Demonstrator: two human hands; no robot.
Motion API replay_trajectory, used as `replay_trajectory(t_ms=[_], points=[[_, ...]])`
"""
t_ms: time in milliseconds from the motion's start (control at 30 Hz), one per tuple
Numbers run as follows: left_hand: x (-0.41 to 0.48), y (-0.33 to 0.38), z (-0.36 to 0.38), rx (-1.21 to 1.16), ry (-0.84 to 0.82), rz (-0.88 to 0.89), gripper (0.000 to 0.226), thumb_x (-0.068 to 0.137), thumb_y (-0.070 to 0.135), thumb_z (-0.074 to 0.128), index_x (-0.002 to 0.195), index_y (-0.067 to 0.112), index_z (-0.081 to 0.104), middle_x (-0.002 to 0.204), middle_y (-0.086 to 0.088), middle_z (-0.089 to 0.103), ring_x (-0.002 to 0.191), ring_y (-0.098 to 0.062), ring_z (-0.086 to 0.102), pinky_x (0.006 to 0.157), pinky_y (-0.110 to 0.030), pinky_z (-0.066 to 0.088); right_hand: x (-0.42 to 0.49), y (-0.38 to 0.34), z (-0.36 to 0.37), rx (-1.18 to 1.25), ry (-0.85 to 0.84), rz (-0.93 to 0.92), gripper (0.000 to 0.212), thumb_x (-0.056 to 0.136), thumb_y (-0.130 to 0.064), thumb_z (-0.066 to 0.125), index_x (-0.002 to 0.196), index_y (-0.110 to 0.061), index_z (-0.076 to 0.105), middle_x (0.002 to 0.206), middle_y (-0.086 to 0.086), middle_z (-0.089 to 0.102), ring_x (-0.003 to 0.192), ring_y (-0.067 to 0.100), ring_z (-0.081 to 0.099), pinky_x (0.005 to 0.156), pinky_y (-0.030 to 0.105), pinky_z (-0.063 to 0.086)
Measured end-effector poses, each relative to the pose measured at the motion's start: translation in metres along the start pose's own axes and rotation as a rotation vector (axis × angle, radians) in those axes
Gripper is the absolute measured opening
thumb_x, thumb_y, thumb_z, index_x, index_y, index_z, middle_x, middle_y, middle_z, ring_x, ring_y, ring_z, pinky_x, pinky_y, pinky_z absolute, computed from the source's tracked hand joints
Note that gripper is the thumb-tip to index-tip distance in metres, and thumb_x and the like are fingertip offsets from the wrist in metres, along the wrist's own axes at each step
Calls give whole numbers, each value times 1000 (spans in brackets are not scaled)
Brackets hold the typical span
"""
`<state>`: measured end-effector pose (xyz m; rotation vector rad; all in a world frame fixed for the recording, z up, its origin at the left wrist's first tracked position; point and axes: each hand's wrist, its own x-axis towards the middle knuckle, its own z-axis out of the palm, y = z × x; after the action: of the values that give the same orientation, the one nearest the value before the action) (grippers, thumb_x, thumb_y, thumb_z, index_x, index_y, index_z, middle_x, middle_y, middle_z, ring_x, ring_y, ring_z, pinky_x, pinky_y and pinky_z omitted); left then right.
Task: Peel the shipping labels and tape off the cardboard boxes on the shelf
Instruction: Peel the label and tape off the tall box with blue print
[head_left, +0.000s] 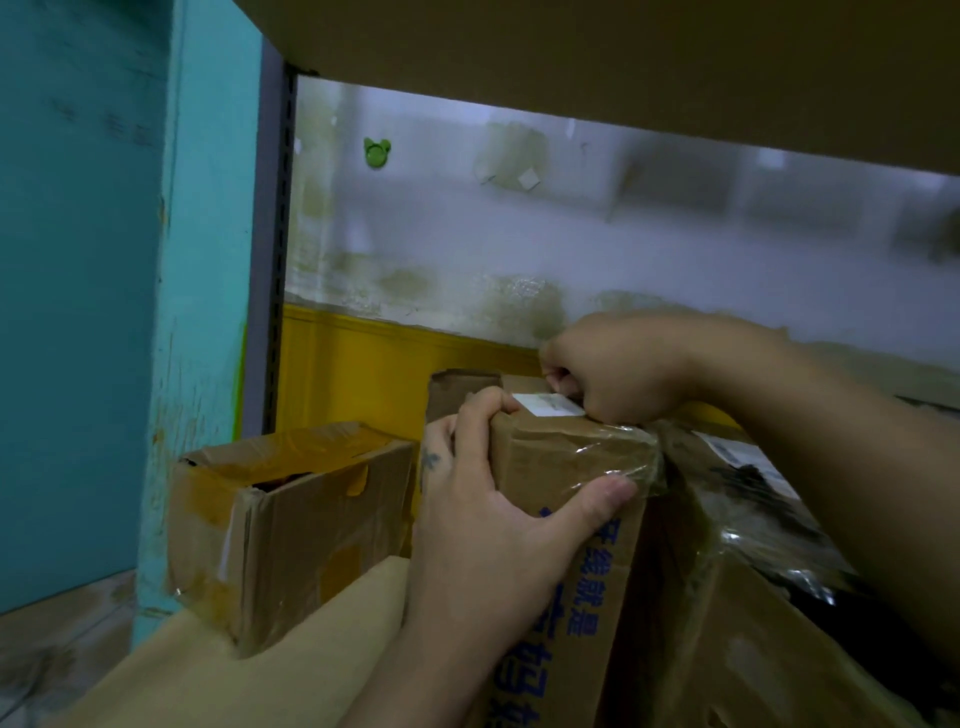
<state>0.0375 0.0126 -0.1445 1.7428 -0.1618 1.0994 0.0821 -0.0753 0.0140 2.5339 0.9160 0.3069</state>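
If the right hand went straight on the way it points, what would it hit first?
Pointing left over the printed box, the right hand, pinching the white label, would probably first meet fingers of the left hand curled over that box's edge; depth is unclear.

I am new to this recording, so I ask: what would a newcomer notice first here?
The two hands in the middle: the left hand grips a cardboard box with blue print, and the right hand pinches the white label on its top. Left of them stands an open box, and a green hook sits on the wall above.
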Motion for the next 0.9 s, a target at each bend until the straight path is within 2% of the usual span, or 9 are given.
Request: replay_trajectory(t_ms=[67,133,300,467,600,667,767,900], points=[[0,0,1,6,-1,-4,78,46,85,63,114,57,35,114,24,37,102,5,48,79,-18,44,-1,0,0,-4,-2,2,19,87,-4,46,100,-7,60,90,10,59,74,21,46,53,22,31],[0,0,1,7,-1,-3,78,46,85,62,113,58,35,114,25,37,102,6,47,78,-14,41,-1,0,0,-6,-1,2,19,87,-5,46,101,-6,60,91,11,60,74,21,45,53,22,30],[0,2,0,2,-6,-5,75,46,86,61,111,60,33,113,27,36,103,9,45,75,-9,37,1,2,3,13,4,-10,15,90,-6,44,98,-8,57,83,6,54,77,22,46,54,22,31],[2,2,-2,-5,-25,-25,73,46,88,62,107,63,30,112,29,35,101,13,43,70,-10,38,2,17,1,199,100,-38,12,90,-5,46,83,-13,52,82,5,56,72,18,47,63,31,38],[3,3,-1,-1,-30,-34,74,45,89,61,108,63,31,111,29,34,101,14,42,70,-9,38,3,29,3,310,177,-48,8,92,-16,59,96,-21,63,91,-5,64,77,7,60,74,26,49],[3,2,0,0,-25,-35,73,45,88,60,107,64,31,111,30,34,100,14,43,71,-10,38,3,28,5,322,166,-50,13,90,-20,64,99,-26,70,84,-12,68,75,3,64,74,24,52],[3,2,-1,-10,-30,-52,74,44,88,60,108,64,31,113,28,35,101,10,45,73,-10,38,2,22,4,273,182,-40,11,88,-21,66,89,-26,76,68,-17,68,67,1,66,67,18,52],[3,3,-1,-4,-39,-55,74,43,88,59,107,65,30,113,29,34,101,12,44,70,-8,38,0,12,-1,178,201,-20,9,87,-23,69,82,-22,76,72,-11,71,69,4,66,69,20,54]])
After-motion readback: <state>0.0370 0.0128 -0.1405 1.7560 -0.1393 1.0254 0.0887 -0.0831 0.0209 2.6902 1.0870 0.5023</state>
